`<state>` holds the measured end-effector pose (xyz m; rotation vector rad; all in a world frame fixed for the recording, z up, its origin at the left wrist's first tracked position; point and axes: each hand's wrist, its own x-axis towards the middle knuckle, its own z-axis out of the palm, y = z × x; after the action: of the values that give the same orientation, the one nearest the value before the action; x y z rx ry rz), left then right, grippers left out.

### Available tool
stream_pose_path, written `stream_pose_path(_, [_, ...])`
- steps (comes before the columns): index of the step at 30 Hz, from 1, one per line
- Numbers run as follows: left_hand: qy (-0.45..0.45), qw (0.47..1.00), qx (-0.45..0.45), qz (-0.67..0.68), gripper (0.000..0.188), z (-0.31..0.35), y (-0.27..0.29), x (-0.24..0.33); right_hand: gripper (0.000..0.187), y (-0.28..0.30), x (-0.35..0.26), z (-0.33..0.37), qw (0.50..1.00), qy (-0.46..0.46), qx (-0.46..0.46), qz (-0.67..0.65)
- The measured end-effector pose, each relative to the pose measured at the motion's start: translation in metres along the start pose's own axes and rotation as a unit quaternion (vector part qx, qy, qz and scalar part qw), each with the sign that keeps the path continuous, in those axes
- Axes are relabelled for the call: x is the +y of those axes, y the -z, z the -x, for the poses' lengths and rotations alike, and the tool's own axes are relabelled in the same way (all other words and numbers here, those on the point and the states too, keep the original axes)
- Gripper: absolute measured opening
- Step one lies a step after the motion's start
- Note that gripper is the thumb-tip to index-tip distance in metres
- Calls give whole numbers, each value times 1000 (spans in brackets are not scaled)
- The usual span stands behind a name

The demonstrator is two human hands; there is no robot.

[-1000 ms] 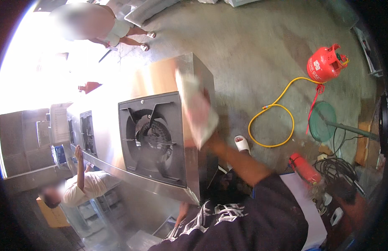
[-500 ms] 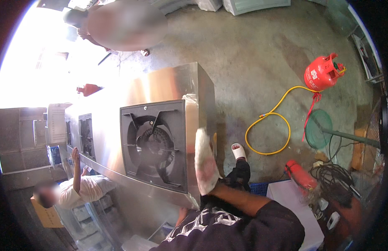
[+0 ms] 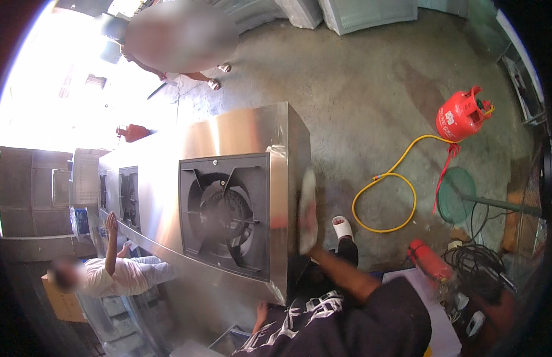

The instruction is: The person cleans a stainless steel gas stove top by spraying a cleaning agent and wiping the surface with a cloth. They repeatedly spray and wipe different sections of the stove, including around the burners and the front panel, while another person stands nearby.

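Note:
A stainless steel stove (image 3: pixel 163 202) fills the middle, its near burner (image 3: pixel 225 214) set in a black square plate with pan supports. At its right end my right hand (image 3: pixel 313 252) holds a whitish cloth with a pink patch (image 3: pixel 309 208), blurred by motion, along the steel side panel. The cloth covers most of the fingers. My left hand (image 3: pixel 262 312) is by the stove's front lower edge, mostly hidden by my black shirt, so its fingers cannot be made out.
A red gas cylinder (image 3: pixel 460 116) with a coiled yellow hose (image 3: pixel 414 205) stands on the floor at right. Nearby are a fan stand's green base (image 3: pixel 454 193), a red extinguisher (image 3: pixel 429 259) and black cables (image 3: pixel 481 268). Another person (image 3: pixel 118 273) is at the stove's left; one stands behind.
My right hand has moved the cloth from the stove's right top edge outward to its side panel. The view has shifted slightly, and the person behind shows more of the legs.

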<state>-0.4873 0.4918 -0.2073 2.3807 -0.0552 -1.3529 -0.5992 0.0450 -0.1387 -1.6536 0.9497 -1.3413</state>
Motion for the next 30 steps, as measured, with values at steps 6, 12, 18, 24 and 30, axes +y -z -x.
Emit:
stream_pose_path(6, [8,1000,4,27,45,13,-13,28,53,-10,32,-63,999,33,23,21])
stream_pose_path(12, [-121,992,42,17,47,18,-5,9,53,-41,87,-218,997,20,71,23])
stream_pose_path(18, [-114,989,63,70,47,-12,-15,-9,53,-35,26,-54,998,-9,12,54])
stream_pose_path(24, [-31,980,31,195,49,-2,-34,-6,53,-20,30,-27,994,16,-9,111])
stream_pose_path(30, [1,970,30,242,50,17,-28,-20,53,-77,54,-178,995,24,26,96])
